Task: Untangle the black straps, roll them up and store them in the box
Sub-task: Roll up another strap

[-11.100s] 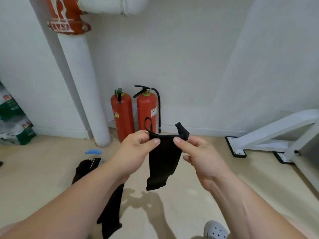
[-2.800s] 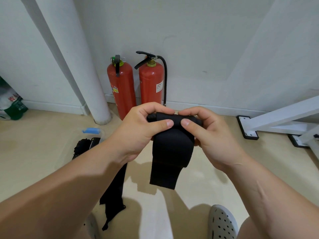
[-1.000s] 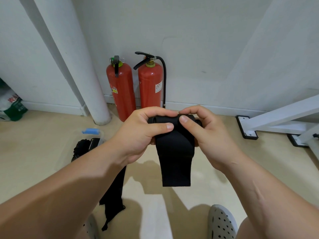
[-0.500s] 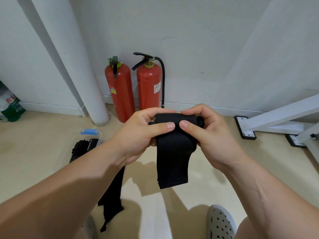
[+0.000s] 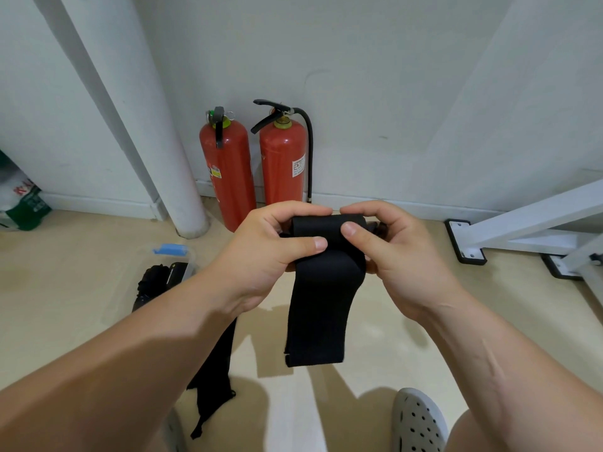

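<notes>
Evidently was midway through rolling one black strap (image 5: 326,230), held up in the air over the floor (image 5: 375,334) in front of two red fire extinguishers (image 5: 228,171). Had the grip of the left hand (image 5: 270,252) clamped on the left end of the roll, thumb across the front face and fingers curled over the top; had the grip of the right hand (image 5: 394,252) clamped on the right end likewise, thumb pressed on the upper front. Left a flat tail (image 5: 315,321) hanging straight down from the roll, clear of the floor by the look of it. Could see the box (image 5: 192,265), clear plastic with a blue latch, on the floor to the lower left, with what seemed more dark straps (image 5: 156,282) bundled in it, and another strap (image 5: 213,370) trailing on the floor nearer, partly hidden behind the left forearm. Called, in all likelihood, for turning the roll with both thumbs together while drawing the tail snug, so as to wind tight layers with edges flush. Called also for equal pressure at both ends, lest the roll cone out to one side. Risked a slack, springy coil if released before pressing the tail end down; could not tell whether that end carried any fastening.
</notes>
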